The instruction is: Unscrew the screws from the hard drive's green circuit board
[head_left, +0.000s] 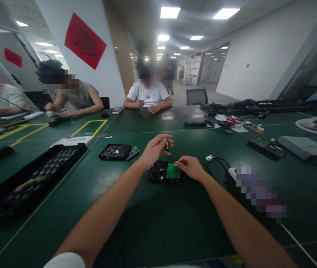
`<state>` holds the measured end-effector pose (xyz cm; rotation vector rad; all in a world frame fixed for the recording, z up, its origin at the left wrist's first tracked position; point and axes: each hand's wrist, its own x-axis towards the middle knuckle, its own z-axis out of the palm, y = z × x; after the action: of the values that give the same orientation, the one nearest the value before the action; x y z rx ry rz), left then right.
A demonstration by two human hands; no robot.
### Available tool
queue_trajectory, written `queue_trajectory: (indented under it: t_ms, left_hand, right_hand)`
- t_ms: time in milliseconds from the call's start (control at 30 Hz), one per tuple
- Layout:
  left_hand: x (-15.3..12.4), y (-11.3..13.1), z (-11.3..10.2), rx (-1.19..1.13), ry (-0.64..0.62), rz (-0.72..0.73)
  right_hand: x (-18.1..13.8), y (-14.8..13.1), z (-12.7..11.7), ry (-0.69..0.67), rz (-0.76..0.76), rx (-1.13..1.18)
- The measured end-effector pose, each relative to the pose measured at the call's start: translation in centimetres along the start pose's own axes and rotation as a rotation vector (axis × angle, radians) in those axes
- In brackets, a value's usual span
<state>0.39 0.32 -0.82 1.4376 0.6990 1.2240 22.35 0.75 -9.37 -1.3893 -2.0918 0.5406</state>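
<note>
A black hard drive (pixel 157 173) with a green circuit board (pixel 173 172) on its upper face lies flat on the table in front of me. Just above its far edge, my left hand (pixel 155 149) is closed around a small yellow-and-black screwdriver handle (pixel 166 144); whether a shaft extends from it I cannot make out. At the board's right edge is my right hand (pixel 192 166), fingertips pinched together. A small pale bit shows by those fingertips, too small to name. Left of my hands sits an opened hard drive (pixel 115 152), with a loose circuit board (pixel 133 153) against its side.
A long black tray (pixel 71 152) lies at left. On the right are a power strip (pixel 232 173) with a cable, another drive (pixel 267 148), a grey box (pixel 307 147) and red-handled scissors (pixel 233 121). Several people sit across and along the green table (pixel 136 219).
</note>
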Motion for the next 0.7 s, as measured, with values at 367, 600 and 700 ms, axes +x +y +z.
queue_trajectory:
  t_ms: [367,600,700]
  left_hand:
    - [0.23,-0.72,-0.04,0.134,0.15,0.07]
    - [0.04,-0.12,0.21,0.054,0.047,0.033]
    - [0.02,0.04,0.13,0.01,0.024,0.0]
  right_hand:
    - [0.06,-0.31,-0.22,-0.015,0.014,-0.029]
    - [-0.05,-0.44,-0.35,-0.022,0.012,-0.038]
    - [-0.04,-0.41,-0.28,-0.015,0.0,-0.032]
